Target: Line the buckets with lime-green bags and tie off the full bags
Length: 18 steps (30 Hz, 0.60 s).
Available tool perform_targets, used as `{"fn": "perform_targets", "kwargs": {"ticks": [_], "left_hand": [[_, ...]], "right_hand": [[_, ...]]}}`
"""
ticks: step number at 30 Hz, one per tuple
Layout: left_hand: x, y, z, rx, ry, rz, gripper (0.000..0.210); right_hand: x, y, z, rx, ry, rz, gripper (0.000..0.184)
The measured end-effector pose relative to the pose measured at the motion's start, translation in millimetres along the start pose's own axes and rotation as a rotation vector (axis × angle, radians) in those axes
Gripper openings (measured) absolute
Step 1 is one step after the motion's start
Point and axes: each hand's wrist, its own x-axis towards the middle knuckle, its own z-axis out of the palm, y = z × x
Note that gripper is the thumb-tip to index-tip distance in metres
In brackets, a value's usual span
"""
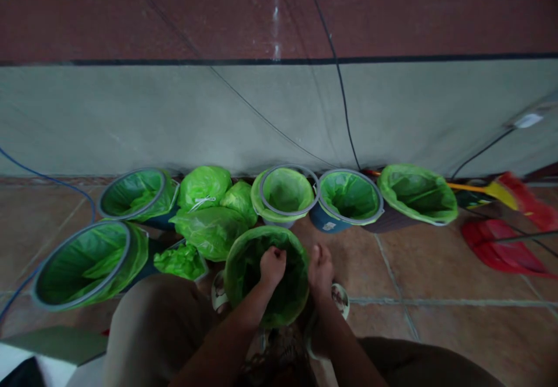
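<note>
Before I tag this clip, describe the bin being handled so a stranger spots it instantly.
Find the pale lower wall, then the bins along its foot. Nearer the camera, around mid-width, stands a green-lined bin. Only this one has the left hand over its mouth and the right hand beside its rim.

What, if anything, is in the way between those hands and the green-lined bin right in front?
Nothing visible. The left hand is over the open green-lined bin, and the right hand is beside it, with nothing seen between; whether the right hand touches the bin is unclear.
</note>
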Motion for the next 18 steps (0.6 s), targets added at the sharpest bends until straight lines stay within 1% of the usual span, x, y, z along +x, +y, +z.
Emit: {"fn": "perform_targets", "kwargs": {"ticks": [2,4,5,7,8,10,14,16,18], "left_hand": [[2,-2,0.4,-0.029,0.048,-0.051,0.034],[8,-2,3.4,-0.029,0.035,-0.055,0.047],[13,-1,5.1,-0.014,0.019,-0.045,0.049],[23,-1,8.2,0.044,-0.027,-0.021,0.041],[28,-1,9.2,0.077,-0.053,-0.006,0.035],[37,-3,10.4,0.125,-0.104,0.025,0.031],[47,-7,11.5,0.132,-0.148,0.052,0.032],[48,-8,11.7,0.126,-0.159,0.054,0.032],[48,-8,10.5,0.127,-0.165,0.037,0.03]], "right_hand": [[18,-12,0,-0.037,-0.04,-0.033,0.059],[34,-22,5,-0.104,-0.144,-0.081,0.053],[41,-26,9,-0.141,-0.208,-0.111,0.05],[49,-31,18,-0.209,-0.329,-0.172,0.045],[51,-33,23,-0.239,-0.378,-0.202,0.044],[52,-33,30,-0.306,-0.447,-0.235,0.042],[45,-29,38,-0.465,-0.554,-0.198,0.042],[42,-28,38,-0.53,-0.585,-0.173,0.043],[41,-28,38,-0.572,-0.587,-0.166,0.042]]}}
